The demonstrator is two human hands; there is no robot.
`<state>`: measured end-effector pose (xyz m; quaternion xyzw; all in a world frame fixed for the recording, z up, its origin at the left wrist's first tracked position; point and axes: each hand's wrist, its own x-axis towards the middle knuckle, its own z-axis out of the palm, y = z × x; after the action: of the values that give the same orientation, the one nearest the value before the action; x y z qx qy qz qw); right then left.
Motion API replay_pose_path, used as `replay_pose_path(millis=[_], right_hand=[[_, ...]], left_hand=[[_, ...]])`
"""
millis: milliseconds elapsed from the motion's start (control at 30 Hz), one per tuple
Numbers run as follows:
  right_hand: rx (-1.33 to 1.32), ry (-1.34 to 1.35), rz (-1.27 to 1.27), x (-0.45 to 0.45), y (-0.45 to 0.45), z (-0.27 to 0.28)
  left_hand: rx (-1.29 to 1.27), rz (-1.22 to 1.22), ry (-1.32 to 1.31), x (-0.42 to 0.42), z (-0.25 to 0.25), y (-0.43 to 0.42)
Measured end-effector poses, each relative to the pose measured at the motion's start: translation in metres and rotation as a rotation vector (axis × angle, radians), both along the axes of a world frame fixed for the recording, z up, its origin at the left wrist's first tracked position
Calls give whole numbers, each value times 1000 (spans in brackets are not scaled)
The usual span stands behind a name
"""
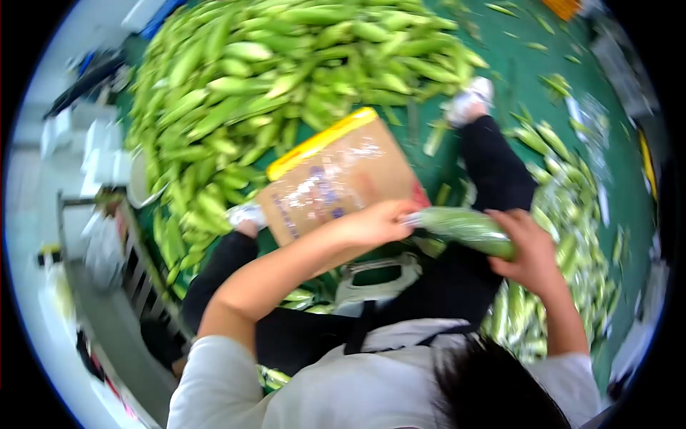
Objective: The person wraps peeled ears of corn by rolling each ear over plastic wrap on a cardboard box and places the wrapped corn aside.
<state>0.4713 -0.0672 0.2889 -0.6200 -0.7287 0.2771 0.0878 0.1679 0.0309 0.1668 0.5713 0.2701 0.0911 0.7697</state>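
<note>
Produce packing area, workshop-type: big heap of green corn (307, 64) in husk dumped straight on a green floor (525, 71), second pile of shiny plastic-wrapped ears (579, 229), husk scraps (555, 86) scattered about, printed cardboard (350, 179) mid-view. White blocks (103, 146) at left, maybe foam boxes; too blurred to be sure.

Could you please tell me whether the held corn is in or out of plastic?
In: clear, shiny plastic surrounds the corn, its end gathered at the left hand.
</note>
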Motion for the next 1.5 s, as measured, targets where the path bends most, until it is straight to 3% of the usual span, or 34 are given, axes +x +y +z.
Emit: replay_pose_path(millis=[33, 100, 133, 167, 233, 333, 367, 433, 467, 500, 533, 567, 633, 667, 700, 767, 833, 867, 900, 967, 1033, 1067, 1167, 1200, 1267, 1367, 1433, 1467, 1500], right_hand=[[114, 82, -58, 22, 5, -20], [274, 41, -556, 114, -20, -105], [375, -12, -740, 147, -18, -127], [289, 264, -1015, 214, -32, -174], [225, 135, -973, 317, -64, -259], [-173, -230, -851, 297, -62, -271], [-85, -394, -719, 317, -59, -295], [-11, -717, -576, 319, -2, -295], [278, -658, -441, 293, 46, -277], [369, -431, -322, 227, 104, -219], [357, -433, -217, 158, 151, -155], [333, -606, -102, 110, 182, -110], [362, -163, -311, 42, 208, -110], [84, -39, -371, 1, 214, -108], [-54, -6, -240, -36, 215, -110], [-224, 3, -127, -82, 199, -174], [-229, 10, -222, -134, 184, -214], [-108, 61, -316, -157, 179, -233], [10, 2, -330, -178, 179, -236], [170, -50, -387, -204, 179, -268], [49, -65, -298, -211, 182, -286], [-4, -74, -250, -207, 188, -291], [-547, 639, -360, -165, 196, -263], [-502, 668, -295, -151, 200, -247], [-324, 741, -118, -146, 209, -242], [280, 699, 215, -221, 231, -225], [152, 544, 297, -253, 215, -259], [97, 470, 335, -264, 211, -272], [181, 435, 373, -267, 206, -273]], left_hand=[[15, 6, 117, -8, -8, 24], [79, 286, 174, -43, -51, 67], [157, 528, 410, -63, -63, 88], [232, 764, 646, -83, -75, 110], [1159, 1065, 827, -142, -121, 156], [1448, 870, 1001, -161, -109, 247], [1561, 798, 1075, -166, -120, 277], [1454, 521, 1378, -167, -135, 320], [1442, 405, 1517, -168, -143, 343], [1424, 272, 1648, -168, -152, 355], [1415, 256, 1645, -162, -145, 356], [1467, 255, 1613, -164, -149, 353], [1529, 305, 1445, -154, -116, 322], [1427, 377, 1390, -150, -102, 297], [1327, 453, 1335, -148, -88, 266], [1036, 621, 1083, -153, -69, 195], [695, 730, 903, -169, -79, 125], [651, 792, 754, -172, -88, 95], [792, 805, 736, -179, -105, 68], [734, 835, 759, -185, -119, 36], [603, 797, 789, -187, -128, 25], [673, 738, 806, -191, -128, 23], [874, 699, 813, -199, -123, 24], [798, 650, 801, -204, -121, 28], [901, 525, 763, -203, -116, 42], [942, 458, 696, -189, -127, 56], [981, 486, 677, -181, -139, 64], [1221, 562, 693, -182, -142, 61], [1232, 511, 644, -193, -142, 49]])
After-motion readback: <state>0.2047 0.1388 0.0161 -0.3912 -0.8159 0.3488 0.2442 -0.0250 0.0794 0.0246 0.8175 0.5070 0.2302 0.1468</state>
